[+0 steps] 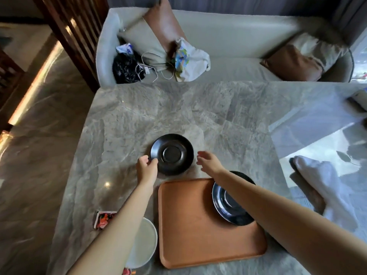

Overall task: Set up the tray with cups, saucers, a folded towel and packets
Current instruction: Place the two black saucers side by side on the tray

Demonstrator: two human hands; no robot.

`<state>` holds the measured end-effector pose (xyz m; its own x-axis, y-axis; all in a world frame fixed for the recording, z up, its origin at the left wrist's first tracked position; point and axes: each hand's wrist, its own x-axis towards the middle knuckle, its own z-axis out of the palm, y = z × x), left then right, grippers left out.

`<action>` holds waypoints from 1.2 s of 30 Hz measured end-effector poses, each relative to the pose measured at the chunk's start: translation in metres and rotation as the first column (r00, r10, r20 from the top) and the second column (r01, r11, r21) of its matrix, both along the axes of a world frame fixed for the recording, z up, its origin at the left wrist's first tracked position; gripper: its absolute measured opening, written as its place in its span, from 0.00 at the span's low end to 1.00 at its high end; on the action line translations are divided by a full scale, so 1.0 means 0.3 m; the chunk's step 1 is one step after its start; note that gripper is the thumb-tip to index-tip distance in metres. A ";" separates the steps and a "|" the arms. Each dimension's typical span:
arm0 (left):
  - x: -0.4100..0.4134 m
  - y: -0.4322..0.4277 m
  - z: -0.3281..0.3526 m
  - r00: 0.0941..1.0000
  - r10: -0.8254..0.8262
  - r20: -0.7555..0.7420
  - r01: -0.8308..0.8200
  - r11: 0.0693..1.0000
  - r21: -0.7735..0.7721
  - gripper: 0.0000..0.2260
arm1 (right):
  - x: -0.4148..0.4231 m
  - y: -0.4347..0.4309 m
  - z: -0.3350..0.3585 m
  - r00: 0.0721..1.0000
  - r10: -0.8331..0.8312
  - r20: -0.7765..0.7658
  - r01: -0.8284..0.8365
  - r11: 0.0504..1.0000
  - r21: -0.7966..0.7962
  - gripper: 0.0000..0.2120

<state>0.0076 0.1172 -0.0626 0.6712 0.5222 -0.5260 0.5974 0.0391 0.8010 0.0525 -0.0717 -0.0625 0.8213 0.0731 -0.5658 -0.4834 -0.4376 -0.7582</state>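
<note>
While both arms reach over the marble worktop (139,116), the left hand (146,165) pinches the near-left rim of a black saucer (172,153) lying just beyond the tray. Right hand (208,160) hovers beside the saucer's right edge, fingers spread, touching nothing. Orange tray (198,231) holds a second black saucer (228,203) at its far-right corner. White cup (144,243) and packet (104,219) sit left of the tray; white towel (325,187) lies well right.
</note>
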 end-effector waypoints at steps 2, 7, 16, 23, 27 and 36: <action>0.017 0.012 -0.003 1.000 -0.015 -0.023 0.013 0.997 -0.073 0.16 | 0.015 0.043 -0.014 0.996 -0.045 -0.073 0.049 0.997 0.056 0.21; 0.040 0.034 0.006 0.993 0.065 -0.095 -0.092 0.944 -0.315 0.19 | 0.045 0.080 -0.018 0.978 -0.077 -0.194 0.093 0.993 0.077 0.22; 0.035 0.036 0.014 0.989 0.066 -0.131 -0.110 0.926 -0.360 0.08 | 0.026 0.063 -0.054 0.988 -0.042 -0.147 0.049 0.998 0.042 0.19; 0.011 0.017 0.100 0.997 -0.069 0.016 0.071 0.949 -0.307 0.06 | 0.030 0.028 0.016 0.985 -0.171 -0.013 0.170 0.965 0.202 0.04; -0.024 0.025 0.132 0.938 -0.339 0.073 0.345 0.934 -0.094 0.13 | 0.028 -0.021 0.074 0.995 0.030 0.096 -0.043 0.989 0.139 0.09; -0.127 0.061 0.082 0.663 -0.727 -0.178 0.746 0.661 0.080 0.08 | -0.074 -0.071 0.061 0.907 0.403 0.124 -0.369 0.901 -0.226 0.10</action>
